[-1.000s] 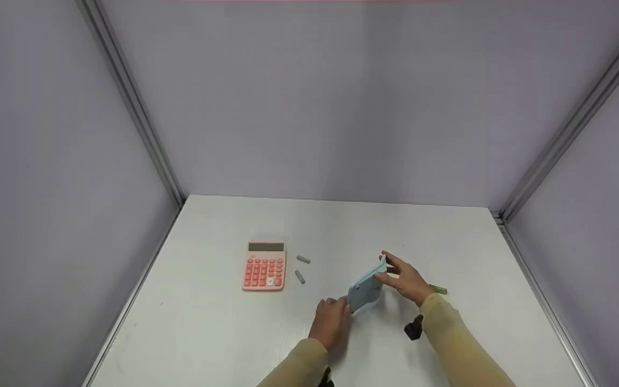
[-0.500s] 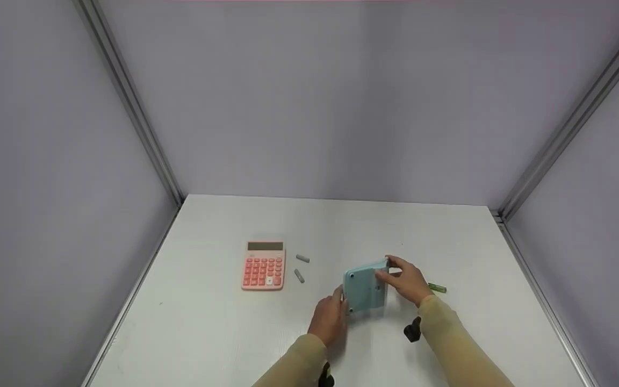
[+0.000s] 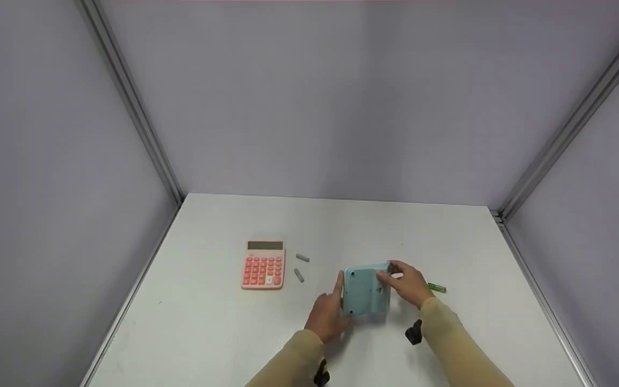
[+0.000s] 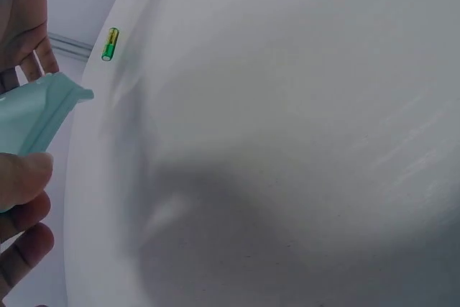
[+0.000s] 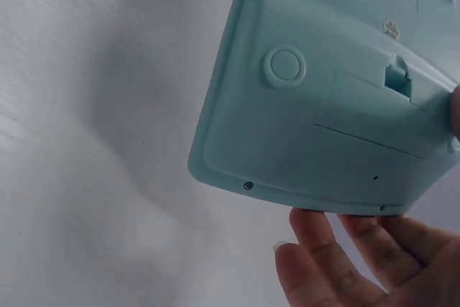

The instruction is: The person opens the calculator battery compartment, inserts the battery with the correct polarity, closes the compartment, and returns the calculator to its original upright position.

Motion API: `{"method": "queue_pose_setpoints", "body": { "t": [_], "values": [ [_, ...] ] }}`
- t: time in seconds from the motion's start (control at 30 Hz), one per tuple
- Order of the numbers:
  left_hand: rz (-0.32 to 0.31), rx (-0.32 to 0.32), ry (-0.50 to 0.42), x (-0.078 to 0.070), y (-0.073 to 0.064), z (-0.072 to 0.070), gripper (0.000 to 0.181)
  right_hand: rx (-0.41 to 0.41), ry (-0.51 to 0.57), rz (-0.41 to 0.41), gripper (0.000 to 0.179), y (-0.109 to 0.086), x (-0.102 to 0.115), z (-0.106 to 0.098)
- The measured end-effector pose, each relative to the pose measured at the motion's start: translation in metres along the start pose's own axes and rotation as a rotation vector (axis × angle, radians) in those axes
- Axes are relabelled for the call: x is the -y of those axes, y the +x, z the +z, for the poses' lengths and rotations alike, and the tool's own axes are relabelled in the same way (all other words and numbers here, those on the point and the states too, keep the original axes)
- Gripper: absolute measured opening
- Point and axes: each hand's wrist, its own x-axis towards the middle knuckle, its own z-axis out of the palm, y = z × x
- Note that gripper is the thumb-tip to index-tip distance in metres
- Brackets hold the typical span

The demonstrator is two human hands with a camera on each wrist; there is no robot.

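A light-blue calculator (image 3: 366, 293) is held up off the table with its back facing me. Its feet and the battery cover (image 5: 366, 120) with a small latch notch show in the right wrist view. My left hand (image 3: 326, 317) grips its left edge, index finger stretched along that side; the left wrist view has the thumb (image 4: 27, 177) against its edge. My right hand (image 3: 409, 284) pinches the upper right edge, thumb on the back. A green battery (image 3: 437, 288) lies just beyond the right wrist. The calculator's keys and screen are hidden.
A pink calculator (image 3: 264, 266) lies face up to the left on the white table (image 3: 196, 322). Two small grey cylinders (image 3: 302, 258) lie beside it. Grey panels (image 3: 299, 107) enclose the table at the back and sides.
Both hands have turned the blue calculator from a steep slant until its back faces the head camera. The left index finger has straightened along its edge. The loose items have stayed put.
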Motion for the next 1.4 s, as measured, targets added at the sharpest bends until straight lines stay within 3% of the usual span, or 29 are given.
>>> {"method": "queue_pose_setpoints", "body": {
  "t": [0.2, 0.37, 0.7, 0.83, 1.03, 1.2, 1.4],
  "values": [
    [0.140, -0.090, 0.185, 0.001, 0.003, -0.002, 0.111, 0.000, -0.017, 0.013, 0.080, -0.002, -0.005, 0.000],
    [0.207, -0.126, 0.302, 0.003, 0.004, -0.002, 0.111, 0.023, 0.011, 0.047, 0.080, -0.005, -0.008, -0.001],
    [0.218, -0.037, 0.452, 0.004, 0.005, -0.002, 0.107, 0.025, 0.008, 0.112, 0.094, -0.011, -0.009, 0.003],
    [0.229, -0.030, 0.533, 0.007, 0.007, -0.001, 0.109, 0.042, -0.017, 0.133, 0.096, -0.012, -0.012, 0.006],
    [0.242, -0.050, 0.613, 0.011, 0.009, 0.002, 0.111, 0.013, -0.078, 0.103, 0.088, -0.012, -0.017, 0.011],
    [0.248, -0.078, 0.627, 0.015, 0.009, 0.005, 0.112, 0.006, -0.095, 0.077, 0.085, -0.015, -0.021, 0.014],
    [0.245, -0.070, 0.626, 0.019, 0.011, 0.008, 0.111, 0.040, -0.092, 0.006, 0.086, -0.018, -0.026, 0.019]
  ]
}}
